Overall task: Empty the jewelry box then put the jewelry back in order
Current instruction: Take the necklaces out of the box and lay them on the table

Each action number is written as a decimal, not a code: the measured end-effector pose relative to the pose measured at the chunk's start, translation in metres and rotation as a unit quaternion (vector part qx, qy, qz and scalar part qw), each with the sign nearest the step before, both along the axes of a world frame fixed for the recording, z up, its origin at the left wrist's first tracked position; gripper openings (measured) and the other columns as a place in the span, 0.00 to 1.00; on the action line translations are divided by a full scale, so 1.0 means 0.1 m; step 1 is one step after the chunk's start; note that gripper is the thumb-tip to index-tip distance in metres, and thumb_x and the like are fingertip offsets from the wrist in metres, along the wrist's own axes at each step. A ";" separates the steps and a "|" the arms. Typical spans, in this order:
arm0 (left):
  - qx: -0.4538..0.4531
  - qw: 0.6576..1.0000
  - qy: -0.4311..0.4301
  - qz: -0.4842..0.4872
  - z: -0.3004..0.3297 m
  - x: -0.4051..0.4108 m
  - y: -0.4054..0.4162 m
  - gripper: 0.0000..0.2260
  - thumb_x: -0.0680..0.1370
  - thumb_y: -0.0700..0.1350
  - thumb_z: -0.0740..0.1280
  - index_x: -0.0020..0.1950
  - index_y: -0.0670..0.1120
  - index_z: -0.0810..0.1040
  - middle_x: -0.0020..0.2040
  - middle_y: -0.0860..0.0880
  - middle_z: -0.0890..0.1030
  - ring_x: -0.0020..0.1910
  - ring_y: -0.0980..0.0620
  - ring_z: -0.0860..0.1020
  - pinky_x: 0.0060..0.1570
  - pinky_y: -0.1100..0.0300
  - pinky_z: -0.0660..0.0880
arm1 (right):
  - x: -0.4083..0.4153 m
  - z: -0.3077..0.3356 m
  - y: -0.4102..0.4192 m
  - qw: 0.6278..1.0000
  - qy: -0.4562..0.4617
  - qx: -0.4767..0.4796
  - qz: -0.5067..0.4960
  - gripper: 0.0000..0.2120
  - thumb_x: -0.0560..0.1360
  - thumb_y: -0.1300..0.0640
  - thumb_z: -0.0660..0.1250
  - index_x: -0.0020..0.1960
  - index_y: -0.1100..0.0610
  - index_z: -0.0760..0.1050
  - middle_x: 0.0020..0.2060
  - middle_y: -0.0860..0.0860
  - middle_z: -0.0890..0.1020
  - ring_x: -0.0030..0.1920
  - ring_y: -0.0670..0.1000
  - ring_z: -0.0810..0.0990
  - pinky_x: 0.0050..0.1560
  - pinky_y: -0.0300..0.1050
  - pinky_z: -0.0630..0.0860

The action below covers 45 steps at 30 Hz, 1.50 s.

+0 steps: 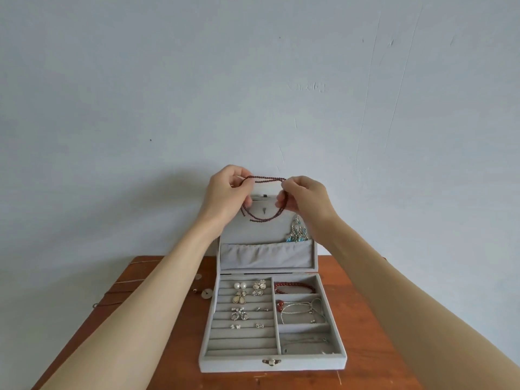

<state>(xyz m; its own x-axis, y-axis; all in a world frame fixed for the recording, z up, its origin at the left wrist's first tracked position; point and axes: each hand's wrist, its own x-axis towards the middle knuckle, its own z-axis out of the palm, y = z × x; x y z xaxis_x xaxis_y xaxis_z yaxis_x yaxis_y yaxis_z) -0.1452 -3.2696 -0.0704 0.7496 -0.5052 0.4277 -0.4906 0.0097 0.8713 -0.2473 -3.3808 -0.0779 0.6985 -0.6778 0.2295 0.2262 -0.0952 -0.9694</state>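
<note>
Stretching bead necklace (264, 180) between left hand (225, 190) and right hand (304, 195).

Soft, even daylight is seen all over, nothing blown out. A faint shadow is thrown on the wall (180, 178) behind the raised hands. Forearms get stretched wide at the bottom corners. Detail is slightly smeared throughout.

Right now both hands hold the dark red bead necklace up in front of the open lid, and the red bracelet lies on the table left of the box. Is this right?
Not quite. The head view shows the red bracelet inside the box, in its top right compartment. The rest holds: left hand and right hand hold the necklace before the lid.
</note>
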 end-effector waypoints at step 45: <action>0.211 0.968 0.041 0.132 -1.55 0.97 2.82 0.02 0.75 0.41 0.68 0.44 0.46 0.80 0.36 0.43 0.81 0.33 0.50 0.76 0.39 0.59 0.73 | 0.32 -1.29 1.41 0.805 0.319 -0.499 -0.030 0.07 0.75 0.55 0.63 0.51 0.53 0.78 0.46 0.49 0.83 0.57 0.51 0.71 0.59 0.47 0.63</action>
<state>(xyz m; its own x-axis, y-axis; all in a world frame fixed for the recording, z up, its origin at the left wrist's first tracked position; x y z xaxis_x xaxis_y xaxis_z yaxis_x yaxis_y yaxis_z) -0.0481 -2.9874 -0.2258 0.8989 -0.4085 0.1582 -0.3561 -0.4712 0.8069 -0.2149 -3.2400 -0.2065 0.8634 -0.4148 0.2874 -0.3216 -0.8912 -0.3200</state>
